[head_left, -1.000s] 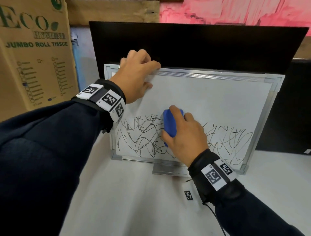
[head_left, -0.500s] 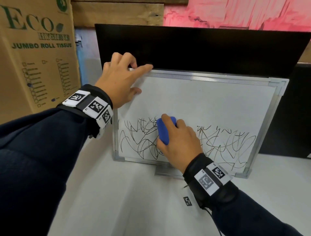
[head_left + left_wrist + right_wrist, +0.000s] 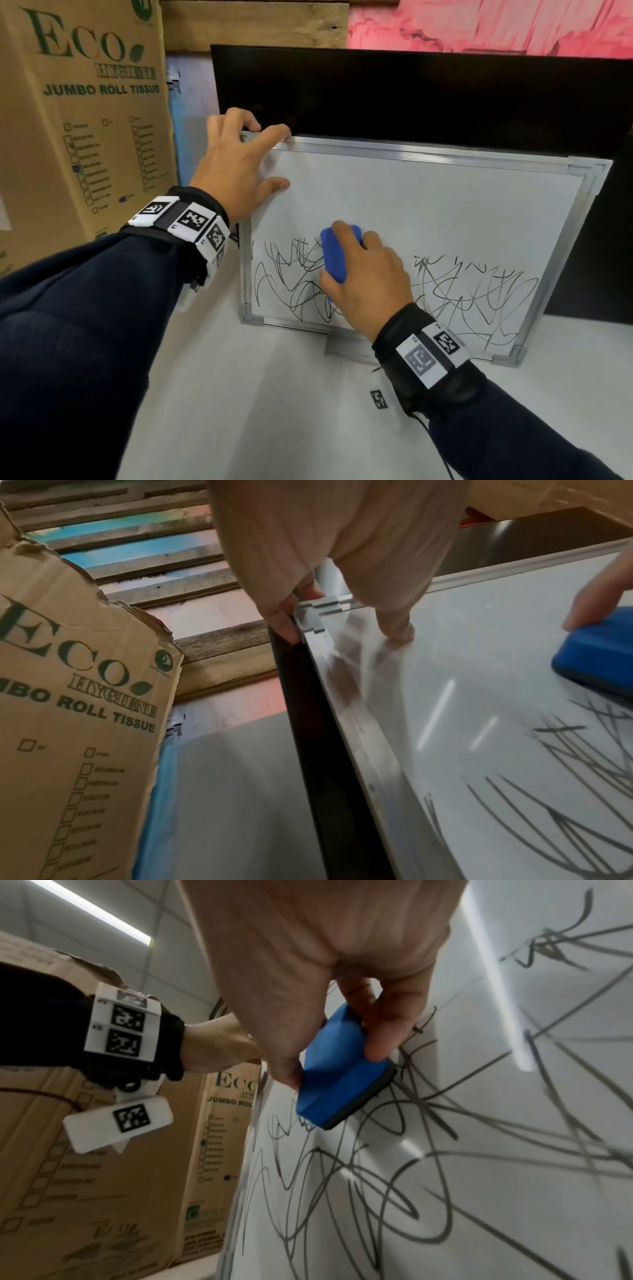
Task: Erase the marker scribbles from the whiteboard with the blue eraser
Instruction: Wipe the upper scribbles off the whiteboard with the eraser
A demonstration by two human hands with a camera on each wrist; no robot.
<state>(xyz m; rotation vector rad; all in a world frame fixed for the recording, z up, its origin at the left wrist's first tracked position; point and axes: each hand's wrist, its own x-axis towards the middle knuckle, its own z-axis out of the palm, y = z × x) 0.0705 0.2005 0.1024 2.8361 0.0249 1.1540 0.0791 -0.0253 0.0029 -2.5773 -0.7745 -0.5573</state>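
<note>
A metal-framed whiteboard [image 3: 428, 192] leans upright on a white table against a black panel. Black marker scribbles [image 3: 472, 291] cover its lower band; the upper part is bare. My right hand [image 3: 363, 284] grips the blue eraser [image 3: 334, 257] and presses it flat against the scribbles left of the board's middle; the eraser [image 3: 339, 1069] shows its dark felt side on the board. My left hand [image 3: 239, 164] holds the board's top-left corner [image 3: 311, 610], fingers curled over the frame and thumb [image 3: 397, 631] on the white face.
A tall cardboard box [image 3: 78, 113] printed "Jumbo Roll Tissue" stands close on the left. A black panel [image 3: 411, 96] rises behind the board. A small marker tag [image 3: 378, 399] lies on the white table [image 3: 274, 411] in front.
The eraser and my right hand have slid left along the scribble band, leaving a wiped gap to their right. My left hand has stayed on the top-left corner.
</note>
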